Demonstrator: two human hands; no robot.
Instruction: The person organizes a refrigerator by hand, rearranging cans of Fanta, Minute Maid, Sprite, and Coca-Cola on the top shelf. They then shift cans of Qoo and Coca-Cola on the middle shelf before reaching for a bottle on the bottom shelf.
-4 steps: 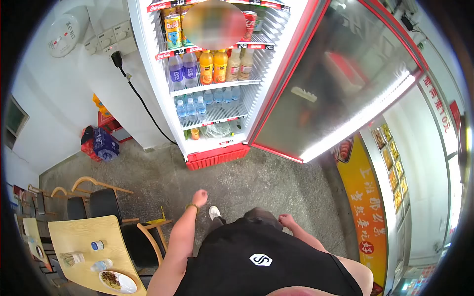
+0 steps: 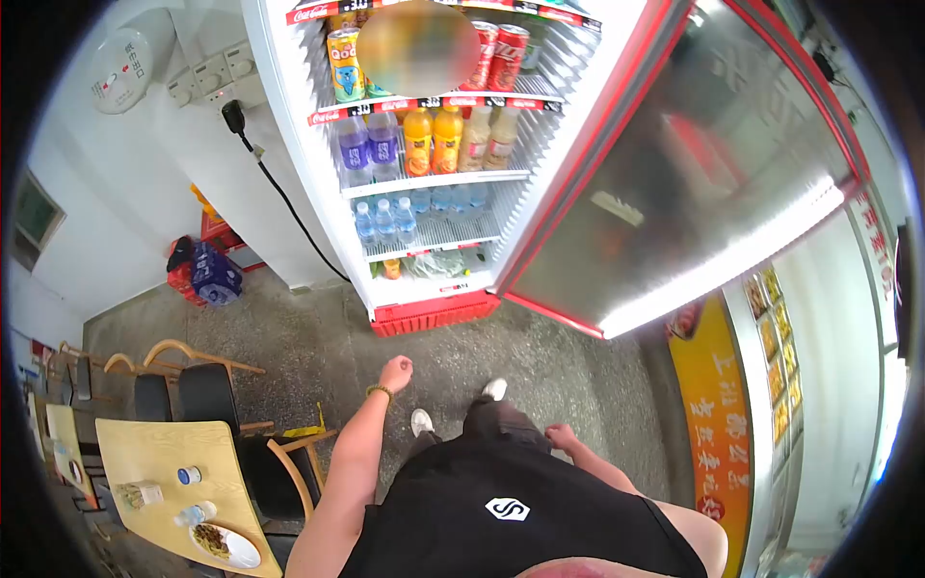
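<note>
The person's left hand (image 2: 396,371) is in front of the open fridge (image 2: 436,315), fingers curled nearly closed, nothing visible in them. How far the right hand's (image 2: 559,436) fingers open, or what they hold, cannot be told. A blur hides some upper cans (image 2: 509,58); the frame crops the fridge's top.

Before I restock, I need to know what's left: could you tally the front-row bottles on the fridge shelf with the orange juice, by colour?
Purple-label bottles: 2
Orange bottles: 2
Beige bottles: 2
Total: 6
</note>
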